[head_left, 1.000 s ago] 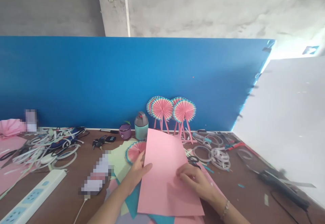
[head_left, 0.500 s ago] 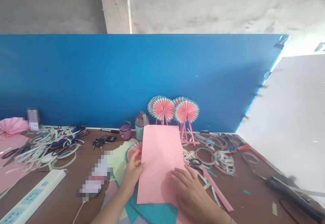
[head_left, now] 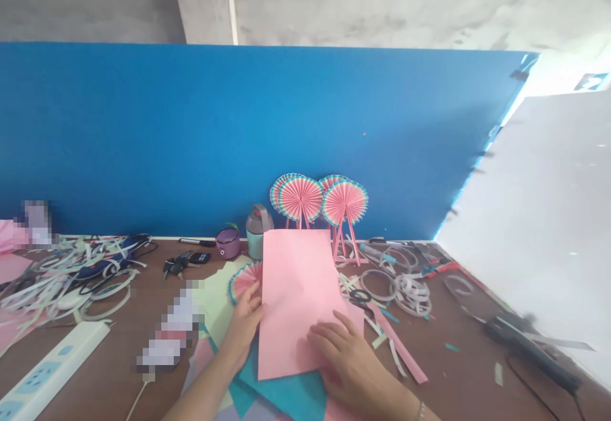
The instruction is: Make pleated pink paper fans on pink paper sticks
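Observation:
A pink paper sheet (head_left: 296,287) lies on a pile of coloured sheets, teal (head_left: 286,392) and pale green among them. My left hand (head_left: 243,325) rests against the sheet's left edge, fingers stretched. My right hand (head_left: 346,360) lies flat on the sheet's lower right corner, fingers spread and pressing it down. A folded pink fan (head_left: 243,281) lies just beyond my left fingertips, partly under the sheet.
Finished paper fans (head_left: 317,201) stand against the blue partition (head_left: 238,141). A grey-lidded bottle (head_left: 256,227), purple cup (head_left: 228,241), keys (head_left: 184,262), scissors (head_left: 363,299), white paper strips (head_left: 67,275), a power strip (head_left: 45,373) and a glue gun (head_left: 529,345) lie around. A white board (head_left: 548,217) stands right.
The pink sheet slid left and squared up on the pile. My right hand went from a curled grip on it to lying flat on its lower right corner. The view shifted slightly.

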`<state>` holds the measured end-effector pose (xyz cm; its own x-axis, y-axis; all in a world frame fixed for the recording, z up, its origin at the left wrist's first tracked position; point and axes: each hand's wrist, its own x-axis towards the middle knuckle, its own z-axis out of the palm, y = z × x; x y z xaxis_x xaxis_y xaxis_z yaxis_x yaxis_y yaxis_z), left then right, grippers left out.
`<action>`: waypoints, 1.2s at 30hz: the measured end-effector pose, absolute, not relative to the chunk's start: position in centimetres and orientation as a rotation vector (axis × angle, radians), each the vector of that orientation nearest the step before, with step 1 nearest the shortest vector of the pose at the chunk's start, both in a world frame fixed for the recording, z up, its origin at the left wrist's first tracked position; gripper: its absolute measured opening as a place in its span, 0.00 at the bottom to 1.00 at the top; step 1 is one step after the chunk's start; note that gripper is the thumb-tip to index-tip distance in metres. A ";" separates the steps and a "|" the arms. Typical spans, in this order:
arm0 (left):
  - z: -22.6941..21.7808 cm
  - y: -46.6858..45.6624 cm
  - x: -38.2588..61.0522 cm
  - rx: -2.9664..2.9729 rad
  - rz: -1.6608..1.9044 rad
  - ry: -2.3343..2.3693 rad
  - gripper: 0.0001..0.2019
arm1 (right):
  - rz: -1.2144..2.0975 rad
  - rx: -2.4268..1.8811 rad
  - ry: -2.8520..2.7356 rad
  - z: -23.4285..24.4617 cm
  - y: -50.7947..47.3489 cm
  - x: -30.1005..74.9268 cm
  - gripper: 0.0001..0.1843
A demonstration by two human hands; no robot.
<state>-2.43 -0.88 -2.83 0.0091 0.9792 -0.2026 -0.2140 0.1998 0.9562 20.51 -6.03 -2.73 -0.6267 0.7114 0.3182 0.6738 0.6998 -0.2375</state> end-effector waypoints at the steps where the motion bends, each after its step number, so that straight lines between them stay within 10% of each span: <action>1: -3.1 -0.8 -2.4 0.945 1.171 1.168 0.38 | 0.121 -1.070 -2.512 -3.0 -5.9 20.6 0.27; 7: -2.6 -2.5 -2.0 1.913 1.349 1.418 0.29 | 0.087 -1.136 -2.458 -3.2 -5.5 21.1 0.18; 14: -1.5 -4.6 -0.8 2.571 0.571 1.134 0.04 | 0.077 -1.316 -2.524 -3.0 -5.6 20.7 0.12; 36: 0.4 -3.6 -1.8 2.096 0.397 1.219 0.06 | 0.773 -1.331 -2.157 -2.8 -4.2 23.9 0.07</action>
